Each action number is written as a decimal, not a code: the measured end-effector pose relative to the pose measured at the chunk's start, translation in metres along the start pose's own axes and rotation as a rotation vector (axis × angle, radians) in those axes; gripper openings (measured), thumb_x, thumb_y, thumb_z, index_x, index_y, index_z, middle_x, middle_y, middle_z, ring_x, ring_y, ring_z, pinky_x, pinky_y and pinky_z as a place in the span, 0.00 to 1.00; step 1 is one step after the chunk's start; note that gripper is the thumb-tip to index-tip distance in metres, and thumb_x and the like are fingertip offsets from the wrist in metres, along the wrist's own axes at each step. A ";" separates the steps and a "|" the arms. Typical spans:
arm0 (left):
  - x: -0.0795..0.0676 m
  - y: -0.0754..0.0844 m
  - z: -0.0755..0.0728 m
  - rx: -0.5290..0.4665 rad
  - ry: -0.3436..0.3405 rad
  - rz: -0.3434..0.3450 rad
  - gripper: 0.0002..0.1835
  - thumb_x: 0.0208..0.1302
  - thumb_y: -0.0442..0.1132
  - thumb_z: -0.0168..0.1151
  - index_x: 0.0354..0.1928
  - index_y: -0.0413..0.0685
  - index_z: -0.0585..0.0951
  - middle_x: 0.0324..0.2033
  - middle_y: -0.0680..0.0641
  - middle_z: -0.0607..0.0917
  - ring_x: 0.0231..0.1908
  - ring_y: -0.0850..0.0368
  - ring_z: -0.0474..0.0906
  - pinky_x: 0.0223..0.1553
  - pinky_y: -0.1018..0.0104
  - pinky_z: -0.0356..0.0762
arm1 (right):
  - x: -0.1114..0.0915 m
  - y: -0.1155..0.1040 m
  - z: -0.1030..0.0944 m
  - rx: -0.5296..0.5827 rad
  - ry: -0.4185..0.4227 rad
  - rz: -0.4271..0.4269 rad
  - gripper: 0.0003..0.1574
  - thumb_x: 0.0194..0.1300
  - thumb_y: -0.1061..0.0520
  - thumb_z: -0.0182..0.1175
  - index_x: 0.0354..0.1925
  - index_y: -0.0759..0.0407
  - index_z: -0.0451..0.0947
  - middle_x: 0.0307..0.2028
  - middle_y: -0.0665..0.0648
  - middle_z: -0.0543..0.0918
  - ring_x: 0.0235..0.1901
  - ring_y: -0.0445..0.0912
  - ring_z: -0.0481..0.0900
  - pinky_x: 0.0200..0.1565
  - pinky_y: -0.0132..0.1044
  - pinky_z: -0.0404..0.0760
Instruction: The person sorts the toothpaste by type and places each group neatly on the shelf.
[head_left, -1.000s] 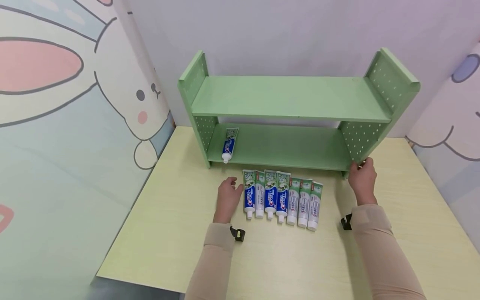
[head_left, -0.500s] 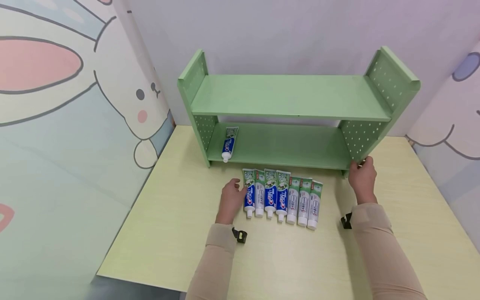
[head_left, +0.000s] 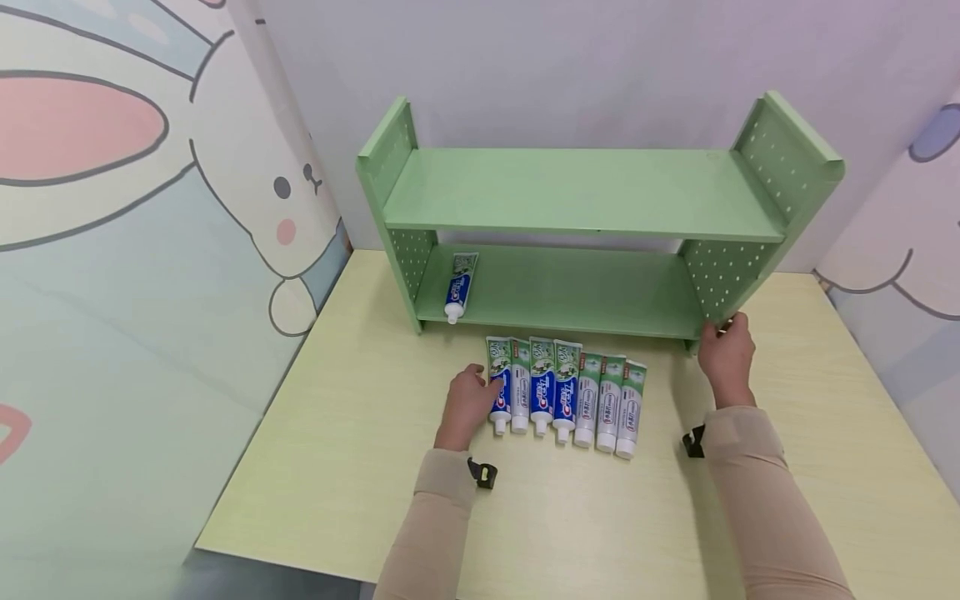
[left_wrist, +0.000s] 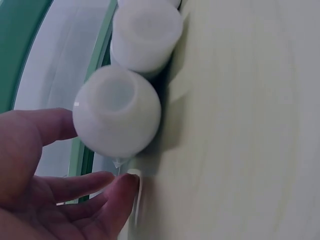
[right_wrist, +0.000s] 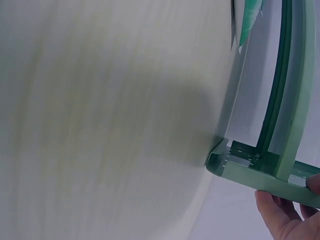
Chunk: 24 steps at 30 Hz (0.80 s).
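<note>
Several toothpaste tubes lie side by side on the table, white caps toward me. My left hand (head_left: 467,405) is at the leftmost blue-and-green toothpaste tube (head_left: 500,400), its thumb over the tube and its fingers by the left edge. In the left wrist view, the thumb and fingers (left_wrist: 120,200) stand either side of that tube behind its white cap (left_wrist: 117,112); contact there is partly hidden. My right hand (head_left: 727,354) grips the lower front edge of the right side panel of the green shelf (head_left: 585,193), thumb and fingers on opposite faces (right_wrist: 287,220).
One toothpaste tube (head_left: 460,287) lies at the left end of the lower shelf board, cap jutting past its front edge. Silver-and-green toothpaste tubes (head_left: 609,404) form the right of the row. The light wooden table (head_left: 300,467) ends at the front left, beside a cartoon-printed wall (head_left: 112,333).
My left hand has moved right, from beside the row to the leftmost tube, and its thumb now lies over it. The right hand has stayed on the shelf panel.
</note>
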<state>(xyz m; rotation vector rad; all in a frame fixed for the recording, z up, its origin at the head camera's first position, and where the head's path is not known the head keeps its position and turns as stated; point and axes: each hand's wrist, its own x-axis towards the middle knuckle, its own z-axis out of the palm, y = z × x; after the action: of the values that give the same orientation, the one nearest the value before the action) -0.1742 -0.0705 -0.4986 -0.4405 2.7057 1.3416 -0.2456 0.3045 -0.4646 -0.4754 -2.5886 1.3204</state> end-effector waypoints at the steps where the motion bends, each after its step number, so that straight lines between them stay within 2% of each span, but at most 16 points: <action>1: 0.000 0.001 0.000 0.005 -0.005 -0.001 0.29 0.66 0.47 0.62 0.62 0.36 0.73 0.42 0.41 0.80 0.37 0.51 0.78 0.38 0.56 0.79 | 0.000 0.000 0.000 0.000 -0.001 0.000 0.32 0.76 0.51 0.37 0.68 0.72 0.53 0.58 0.74 0.68 0.56 0.62 0.71 0.45 0.47 0.76; 5: -0.004 0.004 0.000 0.012 -0.022 -0.003 0.30 0.66 0.48 0.61 0.62 0.34 0.72 0.44 0.39 0.80 0.41 0.48 0.79 0.42 0.53 0.79 | 0.000 0.000 0.000 0.003 -0.002 0.002 0.32 0.76 0.51 0.37 0.68 0.72 0.53 0.59 0.74 0.68 0.56 0.62 0.71 0.45 0.48 0.76; 14: -0.006 0.008 0.000 0.020 -0.070 -0.032 0.33 0.66 0.51 0.60 0.64 0.33 0.70 0.54 0.35 0.76 0.53 0.40 0.74 0.52 0.46 0.74 | 0.000 0.000 -0.001 0.015 -0.023 0.011 0.32 0.76 0.51 0.36 0.68 0.71 0.52 0.60 0.75 0.66 0.57 0.63 0.70 0.48 0.49 0.75; 19: -0.005 0.008 0.003 0.036 -0.077 -0.037 0.34 0.66 0.53 0.60 0.63 0.33 0.71 0.56 0.34 0.75 0.53 0.41 0.74 0.53 0.47 0.73 | 0.000 0.001 -0.001 0.009 -0.020 0.013 0.32 0.76 0.51 0.36 0.68 0.72 0.52 0.59 0.74 0.67 0.56 0.63 0.70 0.45 0.47 0.75; 24: -0.004 0.009 0.004 0.042 -0.087 -0.036 0.33 0.66 0.53 0.61 0.62 0.32 0.72 0.52 0.35 0.77 0.48 0.43 0.76 0.50 0.48 0.75 | 0.000 0.001 0.000 0.010 -0.018 0.011 0.32 0.76 0.51 0.36 0.68 0.71 0.52 0.59 0.74 0.67 0.56 0.62 0.70 0.45 0.46 0.76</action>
<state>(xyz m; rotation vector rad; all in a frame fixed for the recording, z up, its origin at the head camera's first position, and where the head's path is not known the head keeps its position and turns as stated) -0.1730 -0.0616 -0.4932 -0.4149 2.6370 1.2625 -0.2456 0.3051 -0.4649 -0.4785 -2.5958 1.3471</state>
